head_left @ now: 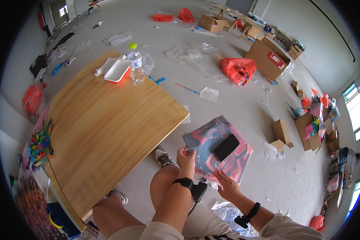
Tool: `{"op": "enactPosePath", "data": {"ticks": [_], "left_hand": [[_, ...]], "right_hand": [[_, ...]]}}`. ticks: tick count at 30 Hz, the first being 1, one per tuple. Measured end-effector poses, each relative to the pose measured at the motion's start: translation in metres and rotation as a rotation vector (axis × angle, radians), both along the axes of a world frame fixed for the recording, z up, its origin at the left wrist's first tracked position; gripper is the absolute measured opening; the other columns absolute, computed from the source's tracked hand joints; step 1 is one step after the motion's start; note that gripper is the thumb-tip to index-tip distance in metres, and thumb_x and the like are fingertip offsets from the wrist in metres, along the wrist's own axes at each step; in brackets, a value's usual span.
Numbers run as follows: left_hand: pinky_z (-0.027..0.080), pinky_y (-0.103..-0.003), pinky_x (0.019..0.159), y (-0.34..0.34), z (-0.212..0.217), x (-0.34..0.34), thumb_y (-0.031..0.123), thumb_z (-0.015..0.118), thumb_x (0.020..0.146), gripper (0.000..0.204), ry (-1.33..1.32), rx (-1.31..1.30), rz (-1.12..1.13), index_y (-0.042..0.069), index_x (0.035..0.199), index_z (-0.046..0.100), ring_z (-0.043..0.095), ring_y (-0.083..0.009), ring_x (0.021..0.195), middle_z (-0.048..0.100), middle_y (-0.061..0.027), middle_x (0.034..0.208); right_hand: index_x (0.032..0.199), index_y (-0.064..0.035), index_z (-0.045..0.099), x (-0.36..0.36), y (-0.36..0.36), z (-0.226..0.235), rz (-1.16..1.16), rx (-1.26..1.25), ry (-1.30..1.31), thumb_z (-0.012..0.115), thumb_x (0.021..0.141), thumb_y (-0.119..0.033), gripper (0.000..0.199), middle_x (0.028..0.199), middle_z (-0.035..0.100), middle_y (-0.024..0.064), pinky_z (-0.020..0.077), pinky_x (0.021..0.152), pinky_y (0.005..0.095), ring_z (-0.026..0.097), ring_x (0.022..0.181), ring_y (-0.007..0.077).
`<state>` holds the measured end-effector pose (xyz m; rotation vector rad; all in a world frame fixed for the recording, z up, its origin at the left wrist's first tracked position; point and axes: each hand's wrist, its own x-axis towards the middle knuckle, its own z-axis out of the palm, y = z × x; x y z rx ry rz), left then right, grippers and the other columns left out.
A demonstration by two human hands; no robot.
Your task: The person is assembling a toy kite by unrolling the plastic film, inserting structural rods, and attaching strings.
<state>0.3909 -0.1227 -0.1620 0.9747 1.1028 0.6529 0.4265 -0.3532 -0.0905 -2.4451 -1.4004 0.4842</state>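
A flat, square printed sheet or panel (204, 162), pink, red and grey-blue with a cartoon-like pattern, is in front of me right of the table. I cannot tell whether it rests on something below. A black smartphone (226, 148) lies on its upper face. My left hand (186, 162) is closed on the left edge of the printed panel, thumb on top. My right hand (228, 187) touches the near edge, its fingers stretched out over the surface. Both wrists wear black straps, the left one with a small box and a cable.
A wooden table (108, 120) fills the left, bearing a water bottle (136, 66) and a white tray (117, 71). Colourful ribbons (41, 144) hang at its left edge. Cardboard boxes (267, 60), red plastic bags (238, 71) and clear plastic wrap (200, 58) litter the floor.
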Motion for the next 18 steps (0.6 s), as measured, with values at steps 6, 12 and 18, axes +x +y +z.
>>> {"op": "enactPosePath", "data": {"ticks": [6,12,18], "left_hand": [[0.053,-0.034,0.07,0.004,0.009,0.0,0.022,0.069,0.09,0.024,0.243,0.389,-0.084,-0.001,0.098,0.069,0.068,-0.0222,0.076,0.071,-0.0118,0.085],[0.052,-0.035,0.07,0.003,-0.013,0.004,0.024,0.065,0.094,0.026,0.057,0.209,0.062,-0.002,0.095,0.07,0.068,-0.0247,0.074,0.072,-0.013,0.083],[0.052,-0.033,0.069,0.003,0.009,0.005,0.025,0.069,0.09,0.03,0.065,0.242,-0.074,-0.004,0.09,0.07,0.068,-0.0204,0.072,0.071,-0.0119,0.079]], "right_hand": [[0.139,-0.008,0.051,0.002,0.001,0.004,0.021,0.022,-0.005,0.062,0.083,-0.009,0.057,0.149,0.046,0.0134,0.0471,0.105,0.0396,0.043,0.139,0.0289],[0.118,-0.0125,0.067,0.016,0.029,0.025,-0.022,-0.001,0.149,0.063,0.085,-0.011,0.033,0.121,0.067,0.0123,0.0537,0.087,0.0428,0.068,0.102,0.0304],[0.116,-0.0092,0.067,0.022,0.079,0.026,-0.219,0.283,0.238,0.06,0.088,-0.009,0.029,0.109,0.07,0.0108,0.0561,0.079,0.0391,0.07,0.094,0.0308]]}}
